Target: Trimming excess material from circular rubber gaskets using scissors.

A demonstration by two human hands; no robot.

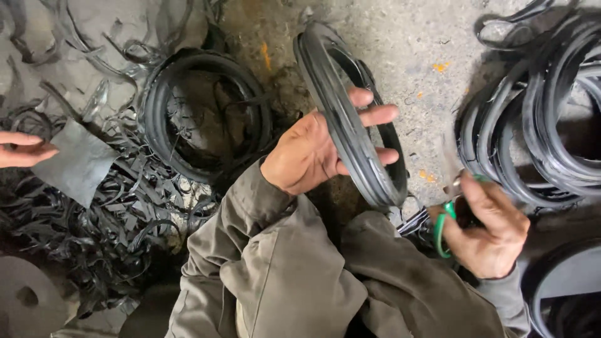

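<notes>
One rubber ring (350,119) upright, edge-on

This looks like a small workshop where rubber parts are trimmed by hand, directly on the ground. The floor (400,56) is rough, dirty concrete with stains and small orange marks. Near its left edge lies a big heap of thin black rubber strips (106,213), like cutting waste. At the right edge, many black rubber rings (538,138) are piled together, and one more ring stack (206,116) sits among the scraps. Another person's hand (22,150) appears at the far left.
</notes>
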